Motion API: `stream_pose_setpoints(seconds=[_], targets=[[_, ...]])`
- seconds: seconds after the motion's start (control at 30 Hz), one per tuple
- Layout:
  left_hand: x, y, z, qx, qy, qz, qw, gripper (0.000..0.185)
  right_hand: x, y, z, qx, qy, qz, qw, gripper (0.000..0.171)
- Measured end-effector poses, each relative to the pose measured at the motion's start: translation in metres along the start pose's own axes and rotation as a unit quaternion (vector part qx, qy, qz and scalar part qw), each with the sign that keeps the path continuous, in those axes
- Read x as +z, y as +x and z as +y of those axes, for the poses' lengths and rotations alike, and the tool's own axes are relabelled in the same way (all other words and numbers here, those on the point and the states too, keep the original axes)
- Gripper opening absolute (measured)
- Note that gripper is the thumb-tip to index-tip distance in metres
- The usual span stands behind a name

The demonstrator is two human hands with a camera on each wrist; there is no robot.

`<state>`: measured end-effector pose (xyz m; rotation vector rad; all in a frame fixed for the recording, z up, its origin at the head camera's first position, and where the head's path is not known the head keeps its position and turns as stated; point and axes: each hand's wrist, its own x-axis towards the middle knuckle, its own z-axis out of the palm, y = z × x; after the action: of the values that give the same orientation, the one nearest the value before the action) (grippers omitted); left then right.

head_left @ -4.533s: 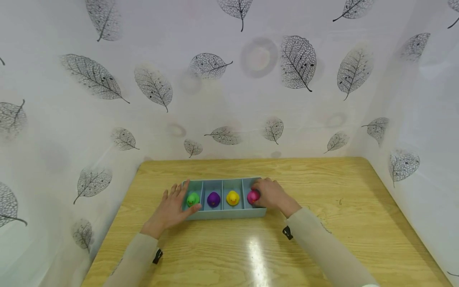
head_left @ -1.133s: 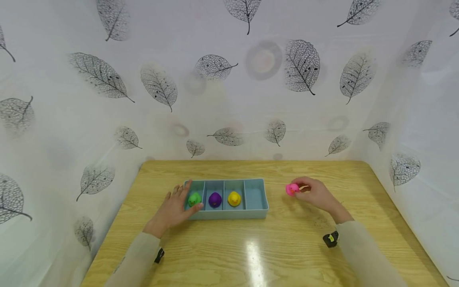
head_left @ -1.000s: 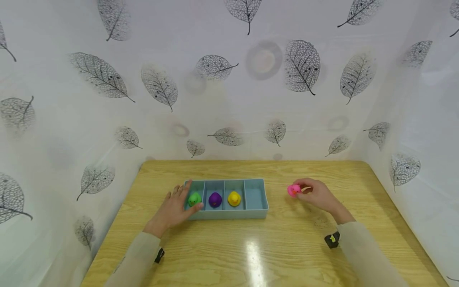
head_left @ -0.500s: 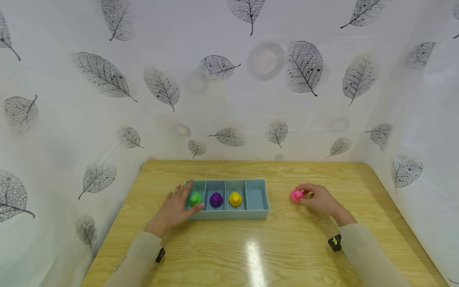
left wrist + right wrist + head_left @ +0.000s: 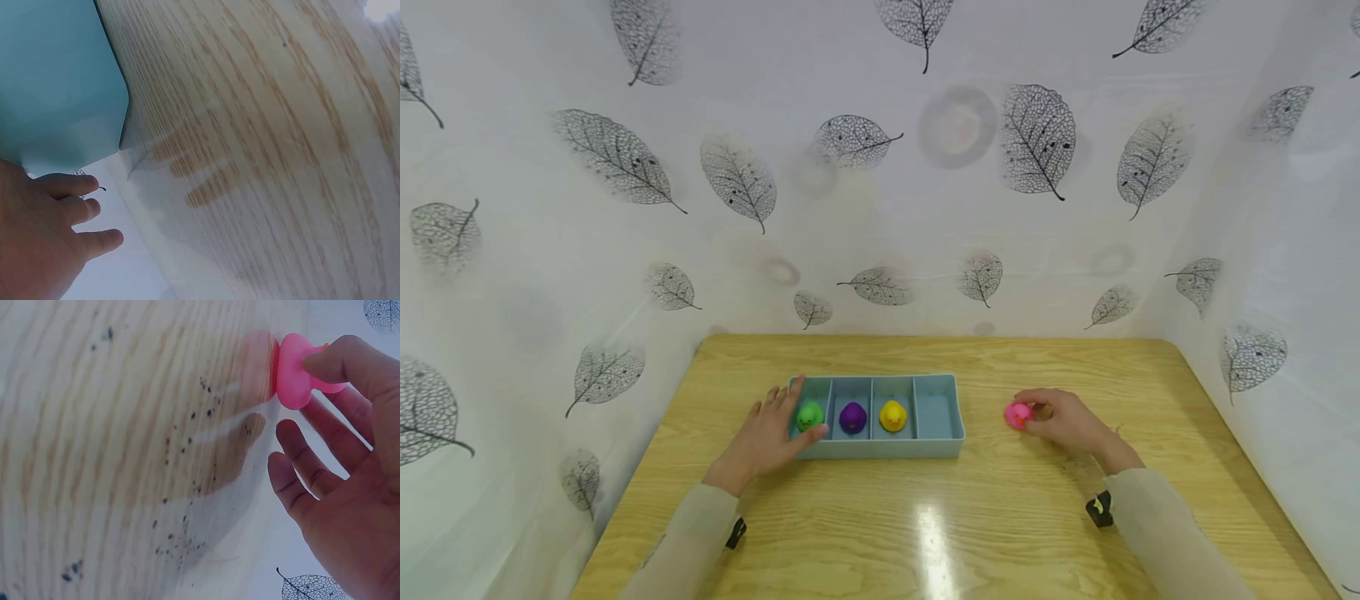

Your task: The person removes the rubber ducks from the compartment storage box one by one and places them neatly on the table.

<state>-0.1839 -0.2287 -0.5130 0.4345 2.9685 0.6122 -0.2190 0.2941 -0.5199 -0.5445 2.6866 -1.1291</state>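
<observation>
A pink rubber duck [image 5: 1018, 416] is pinched between the thumb and fingers of my right hand [image 5: 1066, 422], right of the box. In the right wrist view the duck's base meets its reflection at the tabletop, or nearly so. My left hand [image 5: 763, 442] rests with spread, fairly straight fingers at the left end of a blue-grey divided box [image 5: 880, 450]. A green duck [image 5: 809, 416] sits in its leftmost compartment, then a purple duck [image 5: 852, 418] and a yellow duck [image 5: 892, 416]. Nothing lies in the rightmost compartment [image 5: 936, 408].
Everything stands on a wooden table [image 5: 850, 517] with a glossy top. White sheeting with a leaf print [image 5: 880, 200] rises behind it and along both sides. Black wrist devices [image 5: 1100, 508] show at both cuffs. Small dark specks [image 5: 187, 437] mark the wood near my right hand.
My right hand has taken the pink duck out of the rightmost compartment, carried it right and lowered it towards the table. The left hand has stayed at the box.
</observation>
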Motion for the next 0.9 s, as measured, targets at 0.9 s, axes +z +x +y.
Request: stream_pose_setpoints(seconds=[0.9], targets=[[0.0002,-0.0002,0.0005,0.0,0.002,0.0,1.0,0.1,0.0083,0.0023,0.0015,-0.007,-0.009,0.01,1.0,0.04]])
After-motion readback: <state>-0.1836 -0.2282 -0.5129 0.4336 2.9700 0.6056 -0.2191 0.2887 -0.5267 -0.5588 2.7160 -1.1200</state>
